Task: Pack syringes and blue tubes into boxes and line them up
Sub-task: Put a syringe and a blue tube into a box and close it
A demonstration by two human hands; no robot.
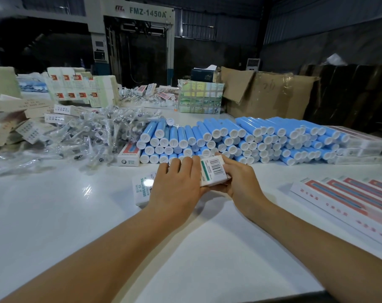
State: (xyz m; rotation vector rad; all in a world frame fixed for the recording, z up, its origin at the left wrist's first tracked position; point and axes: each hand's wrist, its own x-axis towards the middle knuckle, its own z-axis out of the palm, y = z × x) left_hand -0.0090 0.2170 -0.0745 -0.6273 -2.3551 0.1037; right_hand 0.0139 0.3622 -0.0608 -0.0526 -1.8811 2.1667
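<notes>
**Factory packing floor**

I'm looking at an industrial hall, not a home or lab. Big machine [139, 40] at the back marked FMZ-1450A, corrugated metal walls, dim light. White surface [54, 215] carries bulk stock: stacked blue tubes [240, 138], heap of bagged syringes [93, 132], flat cartons [80, 88], large cardboard box [268, 95]. Piece-work setup, mass qty.

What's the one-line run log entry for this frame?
stage: packing box | left hand: holding box | right hand: holding same box at its right end | blue tubes: stacked behind | finished boxes: lined up right
</notes>
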